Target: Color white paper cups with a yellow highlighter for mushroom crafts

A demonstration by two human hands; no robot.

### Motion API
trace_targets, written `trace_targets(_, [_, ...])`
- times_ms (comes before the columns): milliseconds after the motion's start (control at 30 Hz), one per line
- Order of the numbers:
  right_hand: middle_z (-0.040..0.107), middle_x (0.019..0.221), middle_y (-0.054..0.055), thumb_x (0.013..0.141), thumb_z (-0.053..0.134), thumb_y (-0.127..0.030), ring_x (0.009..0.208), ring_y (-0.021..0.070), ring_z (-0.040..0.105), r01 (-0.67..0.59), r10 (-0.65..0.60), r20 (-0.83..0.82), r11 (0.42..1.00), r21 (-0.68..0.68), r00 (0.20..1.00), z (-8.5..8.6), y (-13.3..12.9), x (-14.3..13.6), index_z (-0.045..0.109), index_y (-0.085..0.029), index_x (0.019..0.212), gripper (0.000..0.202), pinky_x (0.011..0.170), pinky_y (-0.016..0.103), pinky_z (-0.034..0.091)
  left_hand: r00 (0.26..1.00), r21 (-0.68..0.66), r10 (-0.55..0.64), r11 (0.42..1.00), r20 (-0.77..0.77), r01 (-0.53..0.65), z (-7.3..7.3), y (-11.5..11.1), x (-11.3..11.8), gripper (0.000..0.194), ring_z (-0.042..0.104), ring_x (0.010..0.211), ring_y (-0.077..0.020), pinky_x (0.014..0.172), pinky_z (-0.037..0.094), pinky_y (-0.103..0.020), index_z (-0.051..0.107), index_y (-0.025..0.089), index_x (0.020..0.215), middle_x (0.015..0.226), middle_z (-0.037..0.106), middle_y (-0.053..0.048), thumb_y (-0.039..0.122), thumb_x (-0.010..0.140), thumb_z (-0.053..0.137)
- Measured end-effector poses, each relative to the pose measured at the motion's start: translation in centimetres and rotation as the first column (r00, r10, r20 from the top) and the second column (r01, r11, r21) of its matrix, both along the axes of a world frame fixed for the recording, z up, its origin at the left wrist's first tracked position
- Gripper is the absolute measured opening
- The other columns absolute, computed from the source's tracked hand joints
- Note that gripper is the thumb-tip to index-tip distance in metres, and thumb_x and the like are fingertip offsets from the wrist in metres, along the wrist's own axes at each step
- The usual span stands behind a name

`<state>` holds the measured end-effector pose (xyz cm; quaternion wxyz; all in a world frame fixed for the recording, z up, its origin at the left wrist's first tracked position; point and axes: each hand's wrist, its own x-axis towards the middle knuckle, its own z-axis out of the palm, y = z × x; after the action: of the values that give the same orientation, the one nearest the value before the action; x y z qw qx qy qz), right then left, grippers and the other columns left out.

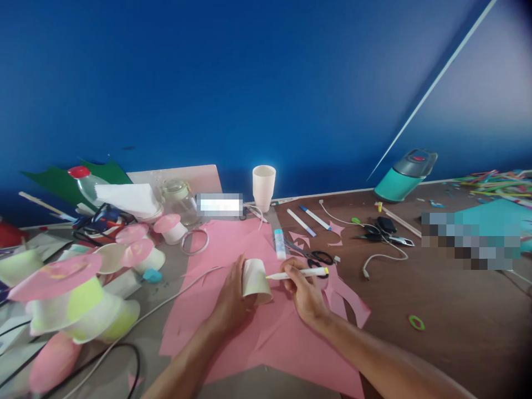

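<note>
My left hand [233,293] is wrapped round the left side of a white paper cup [254,277], which lies tilted over the pink paper [233,343]. From the right, my right hand [306,293] grips a white marker [307,272] with a yellow end, its tip at the cup's right side. Just beyond the cup a glue stick [279,244] lies on the pink sheet, with black-handled scissors [322,257] to its right. Cut pink scraps [351,302] are near my right hand.
White stacked cups [263,188] stand by the blue wall. Cups with pink discs [54,277] crowd the left, beside a jar [180,202] and cables. To the right are two markers [316,218], a white cable [386,256], a green ring [416,322] and a teal bottle [401,180].
</note>
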<state>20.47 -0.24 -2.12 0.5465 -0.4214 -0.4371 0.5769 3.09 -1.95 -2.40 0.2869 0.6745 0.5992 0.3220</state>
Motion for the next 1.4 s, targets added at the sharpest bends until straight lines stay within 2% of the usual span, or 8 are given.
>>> trace_targets(133, [0.037,0.048,-0.006,0.081,0.054,-0.042,0.044,0.0081,0.029,0.004,-0.005,0.034,1.000,0.004,0.999,0.1,0.0,0.0,0.051,-0.019,0.063,0.030,0.041,0.021,0.021,1.000,-0.031,-0.008,0.999,0.016,0.008,0.0,0.1,0.0,0.077,0.035,0.131,-0.0355,0.107,0.029,-0.052,0.024,0.006,0.138,0.142,0.036,-0.023,0.026,0.069,0.052])
trace_targets(433, [0.039,0.046,-0.006,0.080,0.054,-0.047,0.044,0.0090,0.033,-0.030,0.023,0.094,0.997,0.069,0.995,1.4,-0.7,-0.3,0.051,-0.020,0.061,0.034,0.042,0.022,0.026,0.999,-0.044,-0.001,0.999,0.032,0.003,0.4,0.0,0.1,0.077,0.037,0.130,-0.0336,0.106,0.032,-0.049,0.024,0.011,0.140,0.141,0.039,-0.019,0.025,0.070,0.052])
trace_targets(900, [0.037,0.047,-0.006,0.082,0.051,-0.041,0.045,0.0089,0.031,-0.034,0.027,0.085,0.996,0.080,0.996,1.1,0.0,-0.1,0.049,-0.020,0.062,0.029,0.044,0.023,0.025,1.000,-0.033,0.004,0.999,0.002,-0.004,0.6,0.1,0.1,0.076,0.040,0.128,-0.0345,0.105,0.034,-0.049,0.027,0.007,0.138,0.139,0.042,-0.021,0.028,0.069,0.051])
trace_targets(1233, [0.035,0.046,-0.007,0.082,0.052,-0.039,0.044,0.0080,0.029,-0.045,0.040,0.070,0.997,0.068,0.997,1.0,-0.4,-0.1,0.049,-0.019,0.061,0.030,0.042,0.022,0.023,1.000,0.004,0.010,1.000,-0.003,-0.010,0.0,-0.1,0.0,0.075,0.041,0.128,-0.0347,0.104,0.035,-0.050,0.027,0.007,0.138,0.137,0.043,-0.022,0.026,0.070,0.052])
trace_targets(1333, [0.040,0.049,-0.006,0.084,0.052,-0.043,0.045,0.0083,0.033,-0.046,0.044,0.026,0.995,0.088,0.999,0.5,-0.5,-0.1,0.053,-0.018,0.067,0.030,0.042,0.021,0.025,1.000,-0.001,0.002,1.000,-0.003,-0.002,0.2,-0.1,0.0,0.075,0.040,0.128,-0.0349,0.104,0.034,-0.052,0.025,0.006,0.138,0.138,0.042,-0.023,0.026,0.071,0.051])
trace_targets(1400, [0.043,0.053,-0.005,0.085,0.053,-0.044,0.048,0.0088,0.036,0.019,-0.019,-0.003,0.994,0.110,1.000,0.3,-0.3,0.0,0.055,-0.019,0.076,0.027,0.044,0.021,0.029,1.000,-0.018,-0.017,1.000,-0.005,0.017,0.1,-0.1,-0.1,0.076,0.038,0.130,-0.0353,0.106,0.033,-0.052,0.025,0.005,0.138,0.140,0.039,-0.024,0.025,0.070,0.052])
